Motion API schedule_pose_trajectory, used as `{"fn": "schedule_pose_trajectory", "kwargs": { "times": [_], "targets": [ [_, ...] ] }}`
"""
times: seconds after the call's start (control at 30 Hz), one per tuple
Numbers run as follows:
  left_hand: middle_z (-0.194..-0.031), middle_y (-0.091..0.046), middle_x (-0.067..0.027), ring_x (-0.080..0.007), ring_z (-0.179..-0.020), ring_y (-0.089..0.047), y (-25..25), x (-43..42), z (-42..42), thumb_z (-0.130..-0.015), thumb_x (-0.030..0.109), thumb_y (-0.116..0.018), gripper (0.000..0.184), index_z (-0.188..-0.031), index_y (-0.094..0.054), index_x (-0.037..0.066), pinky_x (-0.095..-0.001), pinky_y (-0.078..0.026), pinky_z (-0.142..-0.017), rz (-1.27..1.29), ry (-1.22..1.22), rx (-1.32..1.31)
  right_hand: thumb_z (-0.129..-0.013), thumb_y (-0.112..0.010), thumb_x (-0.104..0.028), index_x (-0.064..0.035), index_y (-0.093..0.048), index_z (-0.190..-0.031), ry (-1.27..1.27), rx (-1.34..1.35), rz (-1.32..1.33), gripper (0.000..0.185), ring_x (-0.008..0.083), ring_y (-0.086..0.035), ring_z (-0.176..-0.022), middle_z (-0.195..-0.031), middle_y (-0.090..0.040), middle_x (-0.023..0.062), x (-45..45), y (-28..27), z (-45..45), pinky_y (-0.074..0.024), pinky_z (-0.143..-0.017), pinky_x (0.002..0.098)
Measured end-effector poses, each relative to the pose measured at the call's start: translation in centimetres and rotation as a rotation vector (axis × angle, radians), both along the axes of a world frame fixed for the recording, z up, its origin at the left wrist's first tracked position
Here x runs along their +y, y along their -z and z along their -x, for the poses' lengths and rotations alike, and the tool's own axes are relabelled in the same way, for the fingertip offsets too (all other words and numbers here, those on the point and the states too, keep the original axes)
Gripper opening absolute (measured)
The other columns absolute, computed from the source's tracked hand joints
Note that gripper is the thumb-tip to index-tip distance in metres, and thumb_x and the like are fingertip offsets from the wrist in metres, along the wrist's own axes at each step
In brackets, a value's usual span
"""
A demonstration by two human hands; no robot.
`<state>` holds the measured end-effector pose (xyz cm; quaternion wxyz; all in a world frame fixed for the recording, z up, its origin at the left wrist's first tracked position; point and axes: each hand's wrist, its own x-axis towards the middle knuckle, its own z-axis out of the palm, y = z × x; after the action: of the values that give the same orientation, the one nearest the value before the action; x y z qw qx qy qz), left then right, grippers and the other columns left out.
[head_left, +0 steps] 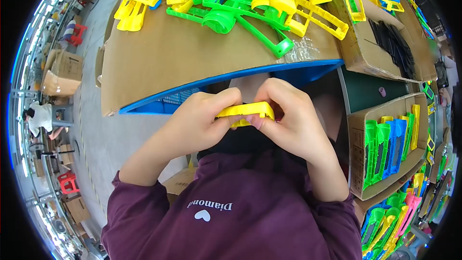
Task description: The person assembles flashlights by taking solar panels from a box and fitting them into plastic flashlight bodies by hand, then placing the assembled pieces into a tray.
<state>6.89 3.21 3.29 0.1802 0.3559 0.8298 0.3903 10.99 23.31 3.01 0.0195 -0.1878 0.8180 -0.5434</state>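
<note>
Between my two hands, close to my body, is a yellow plastic frame piece [245,110]. My left hand [202,118] is closed on its left end, thumb and fingers pinching it. On the other end my right hand [288,115] is closed too, its thumb pressed against the near side. The fingers cover both ends of the piece. Beyond my hands, a heap of yellow and green plastic frames [240,17] lies on the cardboard-covered table. One green frame [267,36] sticks out of the heap toward me.
A cardboard box [358,163] at the right holds green, blue and yellow pieces standing in a row. Behind it, another box [356,53] contains dark thin parts [394,48]. The table's blue edge [231,75] runs just past my hands. Red stools [67,183] stand at far left.
</note>
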Motion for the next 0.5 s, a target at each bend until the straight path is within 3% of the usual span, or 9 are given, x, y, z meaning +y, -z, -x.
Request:
{"fn": "schedule_pose_trajectory", "kwargs": {
  "times": [0.07, 0.17, 0.2, 0.23, 0.3, 0.33, 0.43, 0.47, 0.5],
  "targets": [
    [-0.077, -0.061, -0.0046, -0.0255, -0.077, -0.062, -0.2, -0.6, 0.8, -0.071, 0.009, -0.065, 0.018, -0.084, -0.053, 0.007, -0.0339, -0.049, -0.065, 0.048, 0.03, 0.237, -0.079, -0.064, -0.011, -0.0022, -0.054, -0.099, -0.105, 0.02, 0.152, 0.024, 0.0233, -0.058, -0.081, -0.09, -0.055, 0.0101, 0.9, 0.8, -0.1, -0.0465, -0.07, 0.0338],
    [-0.089, -0.062, -0.0007, -0.0242, -0.089, -0.058, -0.8, -0.9, 1.8, -0.067, 0.009, -0.069, 0.015, -0.08, -0.063, 0.012, -0.0423, -0.046, -0.079, -0.163, 0.092, 0.832, -0.086, -0.06, -0.018, -0.0005, -0.047, -0.12, -0.21, -0.382, 0.832, 0.04, 0.0198, -0.057, -0.096, -0.11, -0.052, 0.0106, 1.9, 1.0, -1.3, -0.0476, -0.081, 0.0341],
    [-0.101, -0.06, 0.0023, -0.023, -0.1, -0.052, -0.7, -0.8, 0.9, -0.064, 0.014, -0.072, 0.018, -0.08, -0.068, 0.021, -0.0461, -0.041, -0.088, -0.129, 0.024, 0.955, -0.091, -0.056, -0.024, 0.0015, -0.039, -0.128, -0.131, -0.551, 0.904, 0.049, 0.0201, -0.055, -0.103, -0.121, -0.047, 0.014, 1.8, 1.1, -1.3, -0.047, -0.086, 0.0347],
    [-0.103, -0.06, 0.0038, -0.0212, -0.102, -0.05, -0.8, -0.9, 0.3, -0.063, 0.017, -0.074, 0.022, -0.082, -0.069, 0.027, -0.0434, -0.04, -0.09, -0.086, 0.065, 1.064, -0.091, -0.057, -0.025, 0.0008, -0.036, -0.129, -0.098, -0.593, 0.842, 0.051, 0.0188, -0.054, -0.102, -0.116, -0.051, 0.0137, 1.2, 1.1, -1.3, -0.0474, -0.083, 0.0325],
    [-0.103, -0.059, 0.0048, -0.0193, -0.103, -0.049, 0.4, 0.8, -0.6, -0.062, 0.02, -0.075, 0.02, -0.077, -0.068, 0.031, -0.0396, -0.038, -0.092, -0.114, -0.048, 1.229, -0.09, -0.058, -0.025, 0.0003, -0.036, -0.129, -0.289, -0.644, 0.76, 0.051, 0.0169, -0.057, -0.095, -0.107, -0.056, 0.0119, 0.1, 2.2, -1.4, -0.0486, -0.077, 0.0294],
    [-0.105, -0.059, -0.0006, -0.0204, -0.104, -0.049, 0.5, 0.7, -0.1, -0.067, 0.02, -0.074, 0.029, -0.095, -0.066, 0.024, -0.0367, -0.038, -0.092, -0.124, -0.056, 1.246, -0.089, -0.06, -0.025, -0.0002, -0.036, -0.127, -0.321, -0.737, 0.984, 0.051, 0.0138, -0.059, -0.086, -0.097, -0.059, 0.0093, -0.1, 2.0, -1.2, -0.0485, -0.07, 0.0261],
    [-0.113, -0.055, -0.0086, -0.0224, -0.106, -0.049, 1.5, 1.5, 1.0, -0.075, 0.012, -0.068, 0.046, -0.118, -0.053, 0.01, -0.0347, -0.039, -0.093, -0.332, -0.607, 0.937, -0.09, -0.058, -0.017, -0.0009, -0.039, -0.123, 0.001, -0.56, 0.89, 0.042, 0.011, -0.059, -0.079, -0.092, -0.06, 0.0063, -0.4, 2.2, -1.3, -0.0481, -0.068, 0.024],
    [-0.11, -0.053, -0.0116, -0.021, -0.101, -0.054, 2.1, 1.2, 0.6, -0.083, 0.006, -0.058, 0.044, -0.123, -0.042, 0.0, -0.0343, -0.04, -0.091, -0.435, -0.662, 0.627, -0.089, -0.058, -0.013, -0.0004, -0.041, -0.12, 0.089, -0.478, 0.898, 0.038, 0.0111, -0.059, -0.079, -0.091, -0.06, 0.0058, -0.9, 2.2, -1.3, -0.048, -0.069, 0.024],
    [-0.109, -0.053, -0.0104, -0.0193, -0.099, -0.054, 2.9, 1.3, 0.2, -0.085, 0.005, -0.057, 0.042, -0.124, -0.041, 0.0, -0.0329, -0.042, -0.089, -0.585, -0.583, 0.251, -0.089, -0.058, -0.012, -0.0007, -0.042, -0.119, 0.123, -0.454, 0.881, 0.035, 0.0108, -0.059, -0.08, -0.091, -0.06, 0.0056, -1.2, 2.4, -1.4, -0.0477, -0.069, 0.0238]
  ]
}}
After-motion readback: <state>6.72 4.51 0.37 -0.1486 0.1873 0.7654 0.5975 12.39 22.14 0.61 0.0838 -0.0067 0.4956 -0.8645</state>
